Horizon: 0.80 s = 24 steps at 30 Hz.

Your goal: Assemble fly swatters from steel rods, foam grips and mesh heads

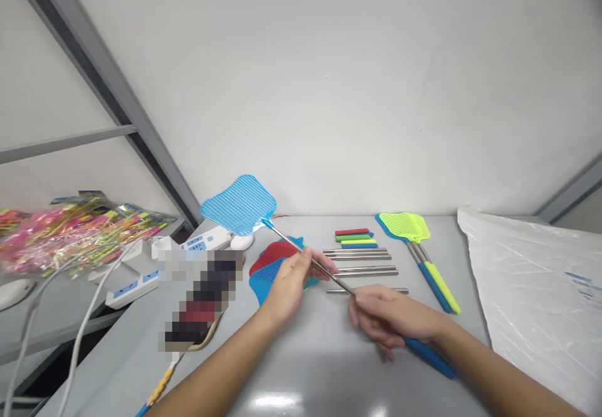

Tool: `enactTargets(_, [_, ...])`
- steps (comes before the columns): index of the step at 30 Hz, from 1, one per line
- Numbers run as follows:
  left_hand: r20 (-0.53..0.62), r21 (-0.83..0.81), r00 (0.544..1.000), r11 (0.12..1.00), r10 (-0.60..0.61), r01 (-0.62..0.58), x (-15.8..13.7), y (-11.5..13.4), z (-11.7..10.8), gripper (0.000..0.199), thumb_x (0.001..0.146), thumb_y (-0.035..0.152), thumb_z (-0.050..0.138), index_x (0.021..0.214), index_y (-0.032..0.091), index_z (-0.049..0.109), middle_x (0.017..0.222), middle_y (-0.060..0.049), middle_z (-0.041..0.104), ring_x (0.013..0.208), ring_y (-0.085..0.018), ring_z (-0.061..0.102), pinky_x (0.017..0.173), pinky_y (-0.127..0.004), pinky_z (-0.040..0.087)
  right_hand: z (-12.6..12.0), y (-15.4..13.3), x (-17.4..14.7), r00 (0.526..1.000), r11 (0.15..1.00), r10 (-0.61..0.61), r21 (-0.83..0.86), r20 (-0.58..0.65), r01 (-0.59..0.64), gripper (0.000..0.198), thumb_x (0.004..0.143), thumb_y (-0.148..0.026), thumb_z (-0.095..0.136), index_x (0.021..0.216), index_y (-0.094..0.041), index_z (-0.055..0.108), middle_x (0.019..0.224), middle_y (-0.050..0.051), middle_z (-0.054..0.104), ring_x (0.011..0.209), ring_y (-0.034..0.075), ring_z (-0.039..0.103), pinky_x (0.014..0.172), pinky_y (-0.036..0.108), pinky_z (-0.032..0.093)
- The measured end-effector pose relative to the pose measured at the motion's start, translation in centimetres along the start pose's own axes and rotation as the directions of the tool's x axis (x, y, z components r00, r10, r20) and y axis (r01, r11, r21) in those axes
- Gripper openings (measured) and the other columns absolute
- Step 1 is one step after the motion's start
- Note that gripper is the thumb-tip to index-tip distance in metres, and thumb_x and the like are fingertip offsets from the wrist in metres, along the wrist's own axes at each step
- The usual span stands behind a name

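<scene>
Between my two hands a blue fly swatter (239,207) slants across the table, its mesh head up at the left. My left hand (294,279) pinches the metal rod near the middle. Lower on the rod, my right hand (388,316) closes around it where the blue handle (430,357) begins. Behind my left hand lie loose swatter heads, a red one (275,256) and a blue one (270,276), partly hidden. Metal tubes (367,271) lie in rows beyond my hands, with several coloured handles (355,239) behind them. Two swatters with handles, one yellow-green (407,226), lie at the right.
A white plastic bag (531,291) covers the table's right side. At the left are a blurred-out phone-like object (202,304) with a cable, power strips (136,288), white cords and a pile of colourful packets (79,235). A white wall stands behind.
</scene>
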<state>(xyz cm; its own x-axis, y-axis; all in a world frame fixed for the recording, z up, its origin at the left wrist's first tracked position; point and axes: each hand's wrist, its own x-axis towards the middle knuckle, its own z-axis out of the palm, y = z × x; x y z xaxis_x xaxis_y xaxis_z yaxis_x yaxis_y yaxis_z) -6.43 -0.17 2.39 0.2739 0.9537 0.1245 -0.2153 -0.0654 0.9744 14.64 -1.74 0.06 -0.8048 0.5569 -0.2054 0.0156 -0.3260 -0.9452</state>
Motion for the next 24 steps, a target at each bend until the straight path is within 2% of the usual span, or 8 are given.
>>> enactTargets(4, [0.095,0.016,0.991,0.995,-0.098,0.097,-0.2,-1.2,0.6,0.045,0.092,0.050,0.044,0.082,0.014,0.070,0.085,-0.012,0.069,0.075,-0.020,0.062,0.076,-0.034,0.048,0.5,0.2,0.5,1.000,0.993,-0.015,0.115,-0.026,0.018,0.042,0.092,-0.055,0.042,0.071,-0.018,0.047,0.041,-0.013,0.036,0.027,0.003,0.024,0.039,0.022,0.044])
enactTargets(8, [-0.145,-0.039,0.989,0.999,-0.005,-0.001,0.6,-2.0,0.6,0.042,0.090,0.049,0.048,0.071,0.015,0.063,0.074,-0.008,0.066,0.069,-0.018,0.060,0.070,-0.030,0.047,0.9,0.2,0.8,1.000,0.985,-0.006,0.174,-0.027,0.011,0.044,0.088,-0.058,0.048,0.067,-0.021,0.036,0.042,-0.014,0.035,0.027,0.003,0.022,0.038,0.024,0.047])
enactTargets(10, [-0.338,-0.100,0.938,0.989,0.072,-0.112,1.4,-1.7,-0.5,0.042,0.090,0.049,0.048,0.065,0.016,0.057,0.066,-0.004,0.062,0.063,-0.015,0.057,0.064,-0.027,0.045,1.0,0.3,0.7,1.000,0.983,0.003,0.182,-0.001,-0.002,0.045,0.089,-0.058,0.045,0.065,-0.021,0.034,0.041,-0.013,0.033,0.026,0.003,0.022,0.036,0.024,0.046])
enactTargets(13, [-0.595,-0.140,0.790,0.948,0.149,-0.285,2.4,-0.4,-3.1,0.041,0.090,0.049,0.049,0.063,0.018,0.048,0.060,0.001,0.056,0.055,-0.012,0.052,0.058,-0.024,0.043,1.1,0.5,0.4,0.999,0.988,0.037,0.147,0.031,-0.041,0.045,0.091,-0.054,0.044,0.062,-0.021,0.034,0.040,-0.013,0.032,0.027,0.003,0.022,0.036,0.022,0.044])
enactTargets(16, [-0.638,-0.124,0.750,0.938,0.174,-0.324,2.8,0.6,-4.7,0.039,0.089,0.049,0.050,0.065,0.018,0.048,0.060,0.002,0.054,0.053,-0.010,0.050,0.056,-0.023,0.042,1.3,0.6,0.3,0.998,0.992,0.056,0.108,0.037,-0.060,0.047,0.092,-0.052,0.044,0.059,-0.021,0.034,0.039,-0.012,0.031,0.028,0.004,0.025,0.040,0.023,0.046])
enactTargets(18, [-0.618,-0.126,0.766,0.941,0.174,-0.315,2.6,0.7,-4.4,0.039,0.089,0.052,0.049,0.068,0.019,0.049,0.062,0.001,0.055,0.054,-0.011,0.052,0.057,-0.024,0.043,1.3,0.6,0.3,0.998,0.994,0.048,0.095,0.027,-0.051,0.048,0.092,-0.053,0.043,0.058,-0.021,0.034,0.039,-0.012,0.030,0.029,0.004,0.026,0.042,0.024,0.047])
enactTargets(20, [-0.540,-0.117,0.829,0.962,0.147,-0.247,2.0,0.2,-3.1,0.038,0.088,0.053,0.050,0.071,0.018,0.053,0.064,0.000,0.057,0.059,-0.012,0.054,0.060,-0.025,0.044,1.2,0.5,0.4,1.000,0.995,0.031,0.093,0.001,-0.031,0.047,0.092,-0.053,0.043,0.059,-0.021,0.034,0.039,-0.012,0.030,0.029,0.004,0.026,0.043,0.024,0.047])
enactTargets(24, [-0.162,-0.053,0.987,0.999,-0.016,0.008,0.2,-1.6,0.3,0.036,0.089,0.050,0.049,0.079,0.017,0.061,0.076,-0.006,0.064,0.068,-0.017,0.058,0.067,-0.030,0.047,0.7,0.2,0.4,1.000,0.992,-0.007,0.128,-0.012,0.009,0.043,0.093,-0.052,0.042,0.064,-0.022,0.034,0.040,-0.013,0.032,0.028,0.004,0.023,0.042,0.023,0.046])
